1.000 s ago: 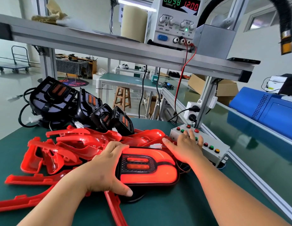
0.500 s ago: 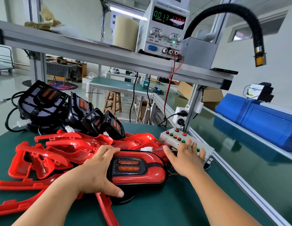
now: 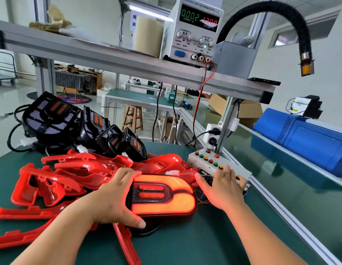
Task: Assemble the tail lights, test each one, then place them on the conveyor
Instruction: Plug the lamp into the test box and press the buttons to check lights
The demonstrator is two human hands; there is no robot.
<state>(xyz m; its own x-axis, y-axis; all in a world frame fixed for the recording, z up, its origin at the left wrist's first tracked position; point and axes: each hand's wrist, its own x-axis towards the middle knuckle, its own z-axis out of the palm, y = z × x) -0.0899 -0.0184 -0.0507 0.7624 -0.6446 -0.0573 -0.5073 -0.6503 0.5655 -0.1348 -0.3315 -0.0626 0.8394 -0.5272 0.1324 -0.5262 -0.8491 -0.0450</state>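
Lit tail light (image 3: 166, 196) laid on bench (image 3: 185, 245), long axis L-R; L end gripped by left hand (image 3: 112, 199); right hand (image 3: 221, 190) flat on button box (image 3: 202, 159).

Glossy red plastic on the tail light (image 3: 164, 196), smooth and translucent. At the worktop's left edge sit more shiny red plastic lenses (image 3: 74, 169), and behind them housings (image 3: 49, 121) in matt black plastic. The worktop (image 3: 195, 245) itself is matt green. Shelf (image 3: 109, 60) overhead, brushed aluminium. Hose (image 3: 292, 18), ribbed black. Conveyor (image 3: 290, 188) off the right edge, glossy, mirror-like green.
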